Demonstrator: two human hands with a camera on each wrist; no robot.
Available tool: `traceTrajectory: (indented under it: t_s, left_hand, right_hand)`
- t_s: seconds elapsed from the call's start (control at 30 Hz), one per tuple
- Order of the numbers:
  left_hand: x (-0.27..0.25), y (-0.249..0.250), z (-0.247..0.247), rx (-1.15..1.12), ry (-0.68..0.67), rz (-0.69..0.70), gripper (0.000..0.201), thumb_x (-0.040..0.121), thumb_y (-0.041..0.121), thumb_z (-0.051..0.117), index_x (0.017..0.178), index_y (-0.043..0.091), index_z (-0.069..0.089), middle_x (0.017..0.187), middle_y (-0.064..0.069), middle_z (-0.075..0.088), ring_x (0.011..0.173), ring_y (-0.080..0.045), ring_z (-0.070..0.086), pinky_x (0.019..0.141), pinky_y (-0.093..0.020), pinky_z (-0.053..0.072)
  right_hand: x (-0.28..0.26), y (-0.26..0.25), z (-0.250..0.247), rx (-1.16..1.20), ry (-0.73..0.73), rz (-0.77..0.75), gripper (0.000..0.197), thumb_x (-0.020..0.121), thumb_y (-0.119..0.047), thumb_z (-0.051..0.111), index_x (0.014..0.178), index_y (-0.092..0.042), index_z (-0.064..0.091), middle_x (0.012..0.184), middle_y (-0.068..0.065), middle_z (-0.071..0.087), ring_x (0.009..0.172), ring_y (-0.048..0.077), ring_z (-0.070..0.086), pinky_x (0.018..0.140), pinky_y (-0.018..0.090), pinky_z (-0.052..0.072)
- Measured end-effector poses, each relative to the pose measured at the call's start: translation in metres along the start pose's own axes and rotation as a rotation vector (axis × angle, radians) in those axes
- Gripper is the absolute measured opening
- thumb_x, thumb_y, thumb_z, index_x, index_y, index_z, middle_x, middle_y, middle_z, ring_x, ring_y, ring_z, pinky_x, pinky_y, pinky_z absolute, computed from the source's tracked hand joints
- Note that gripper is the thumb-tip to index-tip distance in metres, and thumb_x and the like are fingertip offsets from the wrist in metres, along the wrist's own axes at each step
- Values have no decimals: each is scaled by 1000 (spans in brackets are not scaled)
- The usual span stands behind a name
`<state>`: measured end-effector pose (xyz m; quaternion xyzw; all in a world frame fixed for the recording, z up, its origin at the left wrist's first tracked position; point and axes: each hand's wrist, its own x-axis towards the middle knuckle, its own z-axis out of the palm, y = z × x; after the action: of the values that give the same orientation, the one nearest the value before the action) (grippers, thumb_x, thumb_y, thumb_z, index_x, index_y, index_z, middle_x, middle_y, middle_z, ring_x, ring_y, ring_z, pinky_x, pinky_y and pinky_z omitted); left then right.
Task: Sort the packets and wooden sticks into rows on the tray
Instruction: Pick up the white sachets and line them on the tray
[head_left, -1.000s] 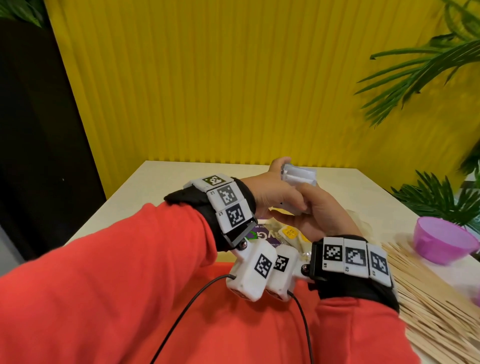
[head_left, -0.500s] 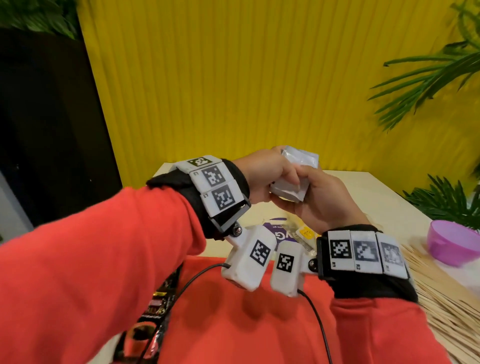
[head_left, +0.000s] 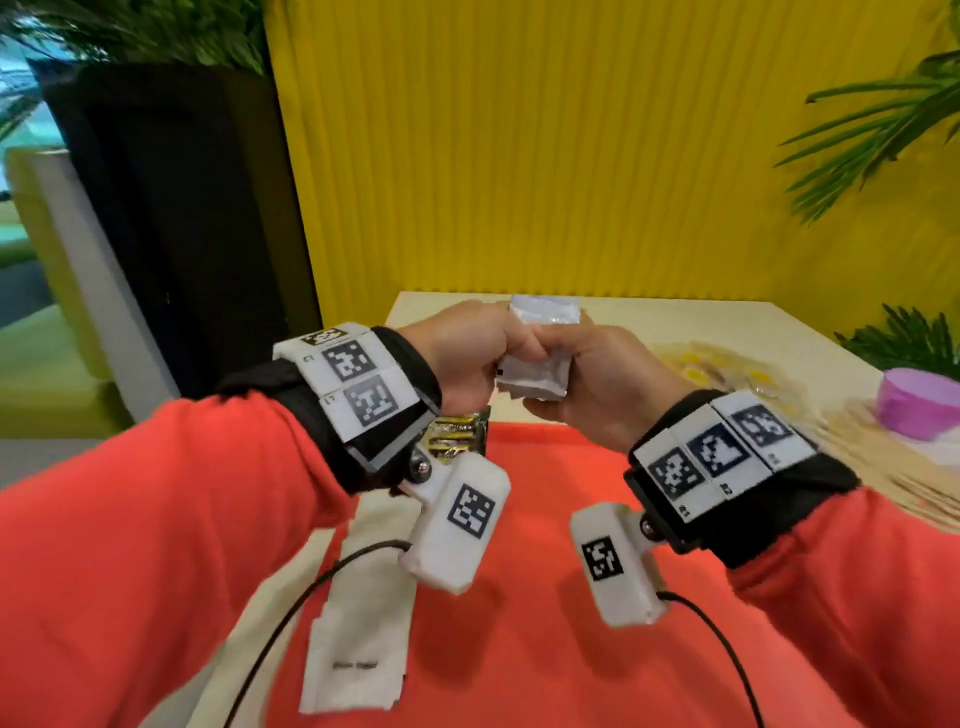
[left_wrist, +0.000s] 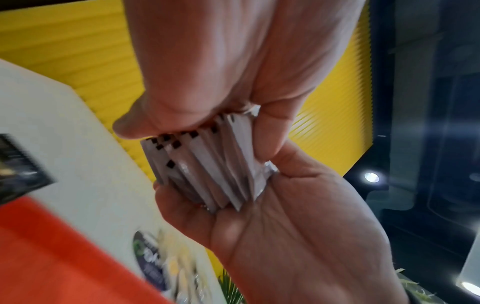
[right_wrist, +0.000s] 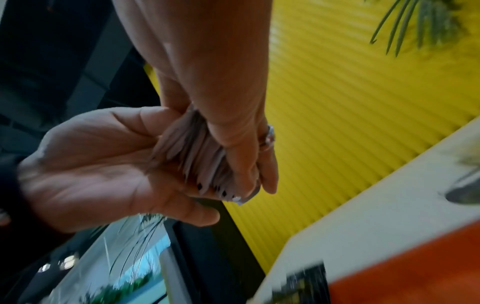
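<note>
A stack of several white-silver packets (head_left: 537, 358) hangs in the air above the far edge of the red tray (head_left: 545, 597). My left hand (head_left: 467, 358) grips the stack from the left and my right hand (head_left: 597, 379) cups it from the right. In the left wrist view the left hand's fingers (left_wrist: 145, 125) curl over the fanned packet edges (left_wrist: 207, 166), which rest in the right palm (left_wrist: 285, 236). The right wrist view shows the same stack (right_wrist: 192, 160) held between both hands. Wooden sticks (head_left: 872, 452) lie on the table at the right.
A dark packet with yellow print (head_left: 457, 434) lies by the tray's far left corner. Yellow-marked packets (head_left: 727, 369) are heaped on the pale table (head_left: 779, 327), beside a purple bowl (head_left: 919, 400). A white paper strip (head_left: 358, 623) lies at the tray's left edge. A yellow ribbed wall stands behind.
Both hands keep hold of the packet stack. My wrists have spread apart, and the view has swung left and down, so more of the red tray shows.
</note>
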<state>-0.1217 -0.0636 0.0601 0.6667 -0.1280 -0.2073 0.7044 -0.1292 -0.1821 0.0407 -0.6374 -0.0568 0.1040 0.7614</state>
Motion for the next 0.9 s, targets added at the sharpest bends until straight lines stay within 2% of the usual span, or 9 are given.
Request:
traceTrajectory:
  t_s: [0.07,0.2,0.33,0.4,0.47,0.57,0.67,0.73,0.9]
  left_hand:
    - [-20,-17,-2,-23,-17,-49,44,81,-15,31,112,7,54,99,-14,58,87,-24,56,77,-31,44]
    - [-50,-49,-11,-2,-24,-157,49,79,-19,32,120,-2,52,103,-19,56,91,-28,57,74,-30,48]
    - [-70,-67,-14,104,-46,-271,37,77,-22,38,101,-2,57,91,-18,58,85,-28,57,70,-30,46]
    - [-79,-71,-13,202,-27,-301,33,62,-18,55,92,-4,56,82,-17,57,77,-26,55,61,-29,41]
    - [-82,-79,-16,248,-37,-299,60,35,-9,61,94,-4,55,86,-21,51,79,-27,49,59,-31,33]
    - [-87,-83,-15,197,-15,-306,58,45,-20,54,101,-4,55,86,-20,53,84,-29,52,63,-32,37]
    - [-88,-90,-17,159,64,-281,74,56,-29,48,124,1,49,102,-17,57,93,-31,55,65,-32,44]
    - [-86,-93,-17,135,100,-279,78,65,-32,40,133,7,41,114,-17,55,97,-31,54,60,-28,45]
    - [-90,-94,-10,113,122,-270,85,68,-31,41,142,9,28,129,-14,52,109,-28,54,60,-26,49]
  right_hand:
    - [-13,18,13,14,8,73,32,90,-9,46,121,-7,50,92,10,55,66,18,54,51,24,39]
    - [-37,48,31,47,-7,212,18,84,-2,38,82,-15,49,71,5,48,57,17,49,44,17,35]
    - [-52,70,41,18,8,279,25,81,3,33,70,-13,49,64,7,47,45,17,50,40,13,37]
    - [-55,75,46,-37,43,283,23,76,8,35,77,-7,52,69,13,48,50,23,52,45,20,44]
    - [-56,78,49,-103,51,282,21,74,12,37,70,-4,51,65,13,45,52,23,47,52,28,41]
    - [-59,81,49,-208,37,286,41,77,16,34,51,-9,53,46,6,46,41,16,44,43,22,34]
    - [-61,81,54,-249,27,303,46,73,21,33,88,-9,64,77,19,60,59,25,49,47,25,33]
    - [-58,85,54,-253,60,315,63,70,23,35,123,-8,51,106,19,58,77,28,53,52,26,37]
    - [-53,92,52,-330,73,330,99,57,20,53,147,-13,25,131,15,51,116,32,52,77,34,46]
